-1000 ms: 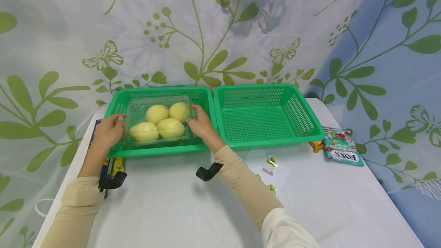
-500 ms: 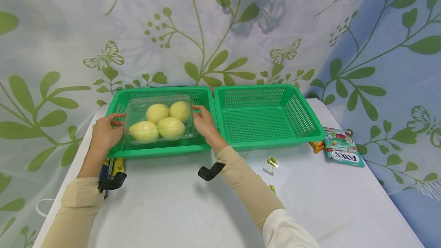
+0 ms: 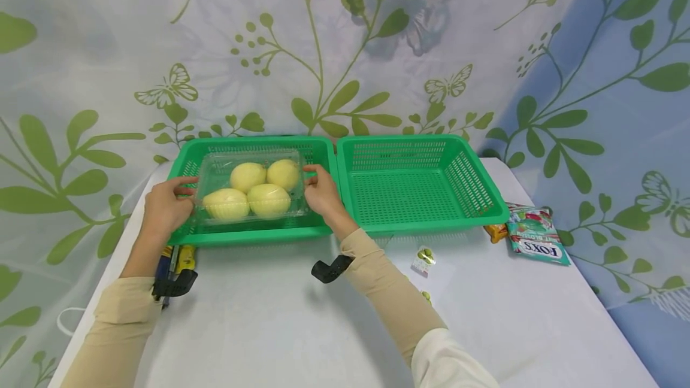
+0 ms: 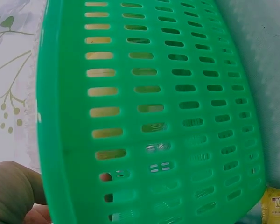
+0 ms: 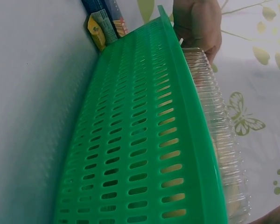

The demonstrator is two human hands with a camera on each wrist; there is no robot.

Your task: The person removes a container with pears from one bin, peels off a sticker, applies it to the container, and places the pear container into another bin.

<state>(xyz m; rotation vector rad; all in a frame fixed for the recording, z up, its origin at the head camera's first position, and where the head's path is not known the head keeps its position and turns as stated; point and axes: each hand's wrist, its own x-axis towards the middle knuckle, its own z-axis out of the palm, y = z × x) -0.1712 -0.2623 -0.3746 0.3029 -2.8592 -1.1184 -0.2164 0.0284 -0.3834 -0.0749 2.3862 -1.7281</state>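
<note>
A clear plastic clamshell box (image 3: 217, 173) holds several pale yellow oval fruits (image 3: 268, 199) that look like mangoes. It sits in the mouth of the left green basket (image 3: 253, 236), and in the right wrist view its ribbed side (image 5: 219, 126) stands above the rim. My left hand (image 3: 166, 205) grips the box's left end; it also shows at the basket's corner (image 5: 147, 35) in the right wrist view. At the opposite end, my right hand (image 3: 323, 193) holds the box's right edge with fingers and thumb. Both hands' fingertips are partly hidden.
A second green basket (image 3: 409, 227) stands against the first, with nothing in it. Right of it lie a teal FOX'S candy bag (image 3: 536, 235) and an orange packet (image 3: 496, 232). A small packet with green fruit pictures (image 3: 423, 260) lies in front. Yellow and blue packages (image 3: 185, 258) lie front left.
My right hand has shifted slightly to the right, from over the box's edge to its outer side. My left hand has slid a little lower on its end. The box stays nearly in place.
</note>
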